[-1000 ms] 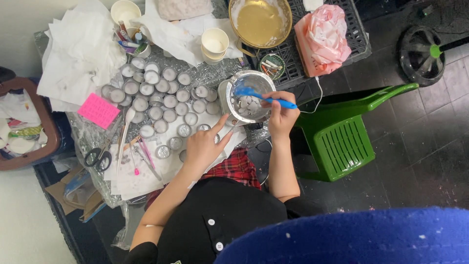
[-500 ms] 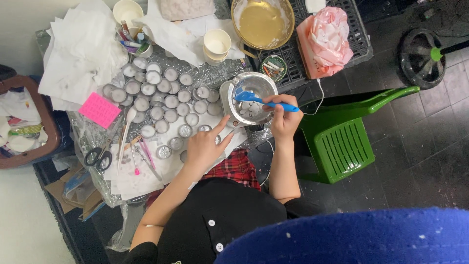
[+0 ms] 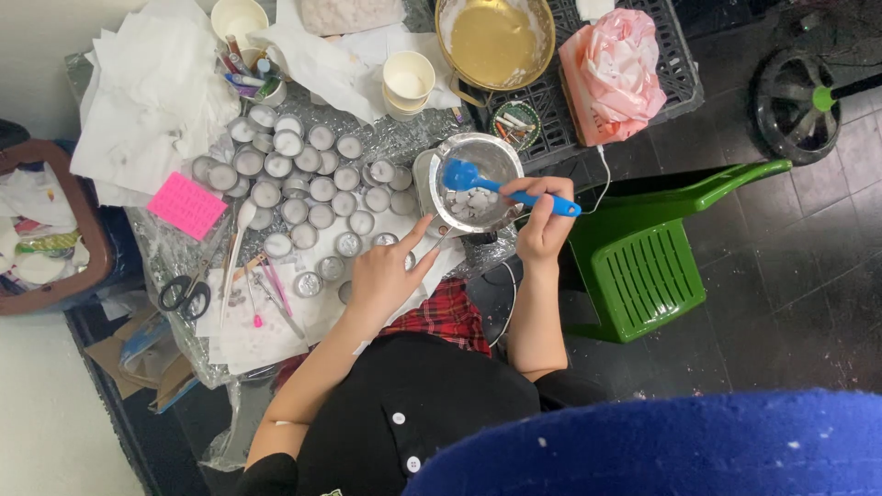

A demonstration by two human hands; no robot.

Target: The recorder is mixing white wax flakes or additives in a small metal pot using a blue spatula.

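Right hand (image 3: 544, 225) with blue spatula (image 3: 496, 186) in metal bowl (image 3: 474, 182), left hand (image 3: 384, 276) alongside.

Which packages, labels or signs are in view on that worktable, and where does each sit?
Pink rectangular card: flat on the table's left part, beside the tealight cups.
Pink and white wrapped bundle: on the black crate, upper right.
Clear bag of pale bits: top edge, centre.
No signs or screens show.

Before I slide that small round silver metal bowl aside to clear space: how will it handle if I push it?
The small round silver metal bowl looks thin-walled, so probably light and quick to skid on the crinkled foil sheet. Its rounded shape suggests it may rock or tip; the left hand touches its rim. The white pieces inside would likely shift.
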